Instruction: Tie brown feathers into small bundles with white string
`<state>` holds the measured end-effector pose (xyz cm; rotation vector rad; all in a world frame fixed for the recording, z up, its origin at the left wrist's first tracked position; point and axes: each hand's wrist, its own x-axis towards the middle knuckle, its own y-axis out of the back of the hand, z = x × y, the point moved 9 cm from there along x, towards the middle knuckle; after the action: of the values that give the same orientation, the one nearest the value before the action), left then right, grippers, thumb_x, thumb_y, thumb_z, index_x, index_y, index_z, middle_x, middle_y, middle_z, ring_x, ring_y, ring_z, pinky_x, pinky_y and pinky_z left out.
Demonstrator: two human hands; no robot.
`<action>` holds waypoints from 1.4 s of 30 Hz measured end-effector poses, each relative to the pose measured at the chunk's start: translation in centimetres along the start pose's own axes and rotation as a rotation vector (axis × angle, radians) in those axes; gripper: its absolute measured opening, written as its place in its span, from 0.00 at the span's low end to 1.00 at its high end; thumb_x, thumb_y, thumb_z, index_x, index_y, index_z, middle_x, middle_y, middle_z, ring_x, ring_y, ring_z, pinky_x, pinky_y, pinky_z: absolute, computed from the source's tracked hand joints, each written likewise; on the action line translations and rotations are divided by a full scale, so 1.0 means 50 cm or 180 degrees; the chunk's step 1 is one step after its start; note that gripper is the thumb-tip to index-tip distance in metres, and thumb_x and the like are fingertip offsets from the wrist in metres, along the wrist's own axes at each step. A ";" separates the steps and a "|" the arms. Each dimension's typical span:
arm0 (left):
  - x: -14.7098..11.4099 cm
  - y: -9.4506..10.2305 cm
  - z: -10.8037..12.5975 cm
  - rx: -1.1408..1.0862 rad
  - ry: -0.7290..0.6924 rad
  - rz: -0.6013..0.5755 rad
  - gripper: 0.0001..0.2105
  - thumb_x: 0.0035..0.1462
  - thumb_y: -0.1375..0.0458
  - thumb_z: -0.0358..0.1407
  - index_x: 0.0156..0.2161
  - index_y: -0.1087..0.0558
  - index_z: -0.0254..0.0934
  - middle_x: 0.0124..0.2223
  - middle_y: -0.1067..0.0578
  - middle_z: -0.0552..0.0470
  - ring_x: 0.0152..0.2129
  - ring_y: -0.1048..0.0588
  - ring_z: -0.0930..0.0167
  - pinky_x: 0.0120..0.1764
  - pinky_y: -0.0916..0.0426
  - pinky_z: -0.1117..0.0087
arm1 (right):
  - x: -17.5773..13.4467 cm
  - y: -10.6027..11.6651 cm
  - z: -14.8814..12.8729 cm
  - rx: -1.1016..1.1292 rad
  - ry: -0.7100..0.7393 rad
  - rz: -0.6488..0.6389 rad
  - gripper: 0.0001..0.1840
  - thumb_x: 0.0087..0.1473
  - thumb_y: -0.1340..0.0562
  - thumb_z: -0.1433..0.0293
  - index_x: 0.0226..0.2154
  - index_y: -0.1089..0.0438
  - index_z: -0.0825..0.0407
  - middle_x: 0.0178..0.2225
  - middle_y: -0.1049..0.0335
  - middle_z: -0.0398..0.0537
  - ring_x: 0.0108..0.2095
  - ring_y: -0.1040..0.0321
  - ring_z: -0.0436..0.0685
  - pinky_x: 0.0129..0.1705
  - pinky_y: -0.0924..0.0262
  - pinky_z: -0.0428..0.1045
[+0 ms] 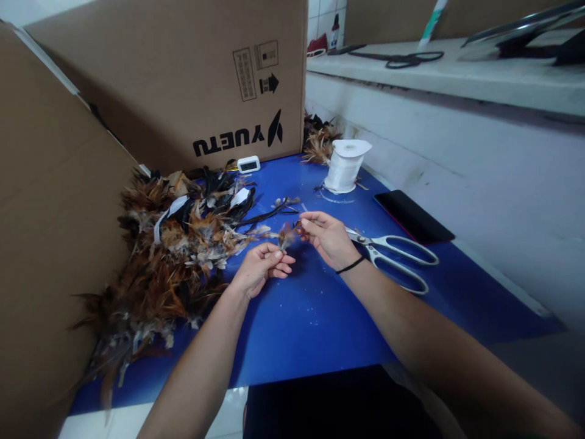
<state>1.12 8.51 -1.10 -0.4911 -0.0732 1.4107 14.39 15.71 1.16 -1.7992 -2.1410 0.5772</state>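
Observation:
Between my fingertips, over the middle of the blue table mat [311, 329], is a small brown and grey feather [287, 238]. My left hand [264, 266] pinches its pale lower end between thumb and forefinger. Thumb and fingers of my right hand [328, 239], wrist banded in black, are closed on a dark brown feather bit beside it; its exact shape is hard to make out. Close to my left hand spreads a large heap of brown, black and white feathers [196, 235]. White-handled scissors [388, 256] lie just right of my right wrist, blades partly hidden behind it.
Behind stands a spool of white ribbon [345, 167], near a small white digital display [248, 164]. A black phone [414, 216] lies along the right wall. Cardboard boxes [159, 79] enclose the left and back. More feathers [320, 143] sit behind the spool; a shelf [457, 67] runs above right.

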 end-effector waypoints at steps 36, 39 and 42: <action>0.011 0.050 0.025 -0.0484 -0.0665 0.0582 0.14 0.43 0.34 0.39 0.29 0.31 0.32 0.25 0.29 0.56 0.18 0.31 0.80 0.23 0.32 0.79 | -0.002 -0.123 0.017 -0.0893 0.0073 -0.1122 0.14 0.38 0.33 0.70 0.33 0.28 0.54 0.33 0.30 0.45 0.28 0.37 0.49 0.26 0.42 0.46; 0.012 0.051 0.025 -0.0420 -0.0658 0.0582 0.13 0.43 0.34 0.39 0.30 0.31 0.32 0.25 0.30 0.56 0.18 0.31 0.80 0.23 0.31 0.78 | -0.006 -0.127 0.017 -0.0950 0.0118 -0.1114 0.15 0.38 0.32 0.68 0.33 0.29 0.55 0.30 0.31 0.44 0.27 0.37 0.49 0.27 0.42 0.47; 0.010 0.049 0.026 -0.0322 -0.0633 0.0594 0.14 0.43 0.34 0.39 0.30 0.30 0.31 0.25 0.30 0.55 0.18 0.31 0.80 0.23 0.31 0.78 | -0.006 -0.128 0.022 -0.0986 0.0131 -0.1092 0.13 0.39 0.32 0.67 0.29 0.30 0.55 0.27 0.33 0.42 0.25 0.38 0.48 0.27 0.42 0.47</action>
<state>-1.49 9.57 -0.98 -0.4484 -0.2661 1.6422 8.38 14.37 3.25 -1.5049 -2.5421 0.1300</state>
